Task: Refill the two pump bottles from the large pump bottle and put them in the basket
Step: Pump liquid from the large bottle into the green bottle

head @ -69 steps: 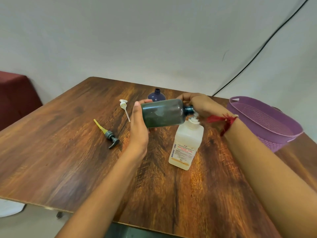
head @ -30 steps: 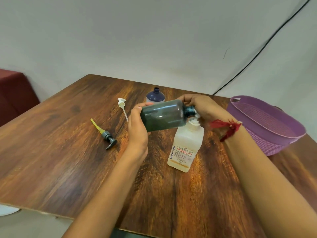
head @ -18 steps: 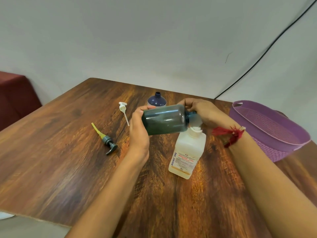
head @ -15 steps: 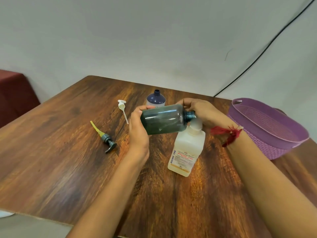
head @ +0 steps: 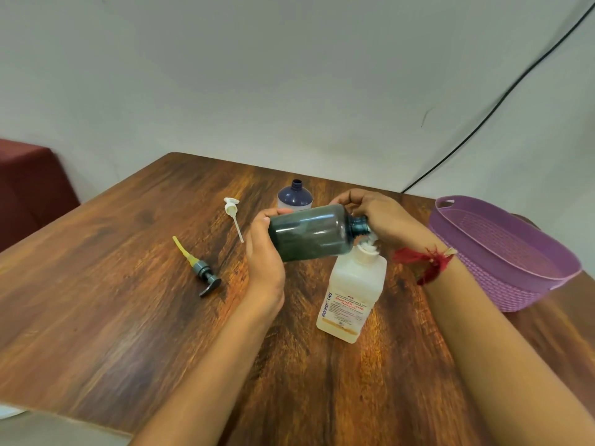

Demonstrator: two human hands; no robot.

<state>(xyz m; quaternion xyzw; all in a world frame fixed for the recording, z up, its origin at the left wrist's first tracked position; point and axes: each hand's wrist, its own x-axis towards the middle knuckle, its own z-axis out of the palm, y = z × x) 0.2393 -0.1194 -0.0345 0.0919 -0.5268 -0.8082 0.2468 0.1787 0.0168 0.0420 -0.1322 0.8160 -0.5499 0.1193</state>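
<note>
So the dark bottle point(head: 309, 231) is mid-frame, lying sideways in the air above the surface point(head: 112, 300), and I'd guess that's simply so it can pour. The left hand point(head: 262, 252) has its grip wrapped round the base end, thumb over the top. The right hand point(head: 383, 214) has its grip curled round the neck and shoulder, probably to steer the mouth. The long axis runs left to right across the frame, dipping a bit at the right. The open mouth points right and slightly down, right over the mouth of the white bottle point(head: 352, 294) standing just below. A blue bottle point(head: 294, 197) waits uncapped behind, upper middle. The white pump point(head: 232, 209) and dark pump point(head: 206, 275) lie off to the left, out of the way. The basket point(head: 502, 284) sits at the right edge, handy for later.
</note>
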